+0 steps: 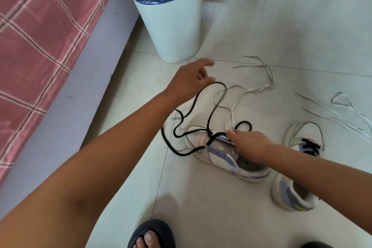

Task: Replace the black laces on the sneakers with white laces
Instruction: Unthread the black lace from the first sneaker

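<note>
Slipper (151, 233) sat nearest. Right hand (249, 145) pinned the sneaker (221, 159) steady while left hand (189, 82) pinched the black lace (211, 110), drawing it out.

We saw a black lace (211, 110) trailing loose from one pastel sneaker (225, 159), white laces (261, 86) strewn on the floor beside it.

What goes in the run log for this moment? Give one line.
left hand pulls black lace | right hand steadies near sneaker | far sneaker laced black | white laces on floor
</note>
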A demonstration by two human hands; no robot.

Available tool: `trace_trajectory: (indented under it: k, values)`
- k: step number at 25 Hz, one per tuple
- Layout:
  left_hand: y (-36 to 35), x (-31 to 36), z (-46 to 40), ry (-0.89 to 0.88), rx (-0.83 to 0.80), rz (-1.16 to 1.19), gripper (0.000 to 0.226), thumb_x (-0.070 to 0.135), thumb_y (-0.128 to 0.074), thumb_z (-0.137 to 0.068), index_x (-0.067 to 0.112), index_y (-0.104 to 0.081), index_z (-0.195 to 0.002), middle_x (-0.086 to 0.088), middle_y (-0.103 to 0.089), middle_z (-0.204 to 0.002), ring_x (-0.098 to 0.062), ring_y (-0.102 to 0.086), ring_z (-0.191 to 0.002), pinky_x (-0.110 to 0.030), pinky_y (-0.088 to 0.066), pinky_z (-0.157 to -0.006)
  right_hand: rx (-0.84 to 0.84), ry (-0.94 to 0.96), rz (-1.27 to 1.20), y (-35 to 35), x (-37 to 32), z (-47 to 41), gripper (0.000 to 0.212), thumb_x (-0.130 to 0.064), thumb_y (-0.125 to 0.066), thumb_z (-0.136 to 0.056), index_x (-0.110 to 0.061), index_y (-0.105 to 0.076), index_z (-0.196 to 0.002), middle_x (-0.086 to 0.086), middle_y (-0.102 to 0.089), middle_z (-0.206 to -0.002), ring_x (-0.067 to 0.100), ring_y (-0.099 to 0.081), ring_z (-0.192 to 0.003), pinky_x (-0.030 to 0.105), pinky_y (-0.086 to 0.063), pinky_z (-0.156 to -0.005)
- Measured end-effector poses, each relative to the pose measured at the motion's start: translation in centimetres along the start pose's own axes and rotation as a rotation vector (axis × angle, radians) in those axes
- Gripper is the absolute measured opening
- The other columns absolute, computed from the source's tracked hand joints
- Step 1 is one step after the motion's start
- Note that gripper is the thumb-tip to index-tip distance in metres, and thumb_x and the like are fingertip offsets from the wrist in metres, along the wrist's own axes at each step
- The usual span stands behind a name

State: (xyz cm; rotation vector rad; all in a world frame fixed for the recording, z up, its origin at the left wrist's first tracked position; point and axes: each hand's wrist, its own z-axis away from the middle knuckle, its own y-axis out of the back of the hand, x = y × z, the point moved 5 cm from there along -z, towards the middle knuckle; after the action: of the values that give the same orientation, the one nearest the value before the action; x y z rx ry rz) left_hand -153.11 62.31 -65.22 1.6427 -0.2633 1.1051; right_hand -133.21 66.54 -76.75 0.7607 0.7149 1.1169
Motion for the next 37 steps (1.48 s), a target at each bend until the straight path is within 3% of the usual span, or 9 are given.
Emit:
trace_trajectory:
  k: [3,6,8,12,16,22,26,33,37]
  values:
    - [-2.1,-0.3,1.6,0.033,-0.098,-0.025,0.016,0.025,-0.064,-0.088,0.017,-0.062,-0.101,0.006,-0.06,-0.083,-0.009,-0.056,-0.077,-0.018,-0.04,-0.067,-0.008,0.003,-0.008,-0.1,-0.1,-0.1,0.019,-0.018,-0.041,-0.093,-0.017,-0.036,-0.111,0.005,-0.053,-0.109,0.028,-0.06,-0.086,0.034,-0.034,-0.059]
    - [-6.2,-4.3,5.0,0.107,-0.516,-0.349,0.027,0.031,-0.061,-0.09,0.012,-0.062,-0.108,-0.003,-0.058,-0.106,-0.019,-0.055,-0.101,-0.026,-0.042,-0.082,0.013,-0.004,-0.012,-0.2,0.0,-0.1,0.017,-0.016,-0.041,-0.093,-0.016,-0.037,-0.11,0.006,-0.054,-0.108,0.028,-0.06,-0.088,0.034,-0.035,-0.059]
    - [-8.0,-5.6,6.7,0.048,-0.66,-0.527,0.029,0.031,-0.059,-0.091,0.013,-0.059,-0.114,-0.005,-0.052,-0.115,-0.021,-0.05,-0.107,-0.031,-0.04,-0.085,0.019,-0.003,-0.009,-0.2,0.0,-0.1,0.015,-0.017,-0.041,-0.093,-0.015,-0.037,-0.108,0.006,-0.054,-0.107,0.029,-0.06,-0.087,0.035,-0.035,-0.059]
    - [-7.7,-5.8,6.4,-0.13,-0.514,-0.745,0.012,0.018,-0.049,-0.096,0.015,-0.057,-0.104,-0.001,-0.062,-0.106,-0.022,-0.057,-0.098,-0.029,-0.032,-0.079,-0.014,0.024,0.005,-0.4,-0.1,-0.2,0.019,-0.014,-0.043,-0.093,-0.016,-0.037,-0.111,0.006,-0.052,-0.109,0.029,-0.06,-0.086,0.034,-0.034,-0.058]
    - [-3.9,-6.9,4.6,-0.062,-0.358,-0.853,0.012,0.012,-0.048,-0.094,0.016,-0.056,-0.102,-0.002,-0.063,-0.104,-0.024,-0.059,-0.1,-0.031,-0.03,-0.078,-0.005,0.055,0.017,-0.2,0.1,-0.1,0.029,-0.012,-0.047,-0.091,-0.02,-0.037,-0.116,0.004,-0.05,-0.107,0.026,-0.058,-0.082,0.033,-0.032,-0.056]
    - [7.6,-14.3,4.1,0.449,-0.186,-1.142,0.019,0.013,-0.055,-0.091,0.011,-0.056,-0.11,-0.011,-0.062,-0.109,-0.031,-0.061,-0.101,-0.036,-0.044,-0.084,-0.059,0.035,0.05,-0.7,2.3,1.0,0.027,-0.011,-0.042,-0.091,-0.021,-0.037,-0.116,0.003,-0.05,-0.109,0.024,-0.057,-0.082,0.03,-0.03,-0.054]
    - [7.8,-17.0,6.8,0.781,-0.252,-1.149,0.031,0.001,-0.056,-0.086,0.009,-0.058,-0.117,-0.011,-0.06,-0.118,-0.03,-0.059,-0.11,-0.035,-0.042,-0.088,-0.07,0.034,0.09,-0.8,2.8,1.2,0.026,-0.01,-0.041,-0.091,-0.021,-0.037,-0.114,0.002,-0.05,-0.111,0.024,-0.057,-0.083,0.03,-0.027,-0.054]
    - [-6.9,-6.6,5.5,0.059,-0.654,-0.551,0.03,0.036,-0.051,-0.095,0.014,-0.062,-0.113,-0.006,-0.057,-0.115,-0.023,-0.054,-0.108,-0.037,-0.042,-0.093,-0.045,0.115,0.162,-0.7,2.1,0.8,0.024,-0.008,-0.042,-0.09,-0.018,-0.036,-0.111,0.005,-0.05,-0.105,0.027,-0.057,-0.081,0.034,-0.029,-0.053]
    - [-10.3,-5.2,6.6,-0.083,-0.61,-0.619,0.02,0.026,-0.052,-0.094,0.014,-0.061,-0.108,-0.003,-0.059,-0.11,-0.023,-0.055,-0.102,-0.033,-0.038,-0.085,-0.022,0.116,0.167,-0.6,2.1,1.0,0.02,-0.011,-0.042,-0.091,-0.018,-0.037,-0.109,0.005,-0.051,-0.105,0.027,-0.058,-0.081,0.031,-0.026,-0.051]
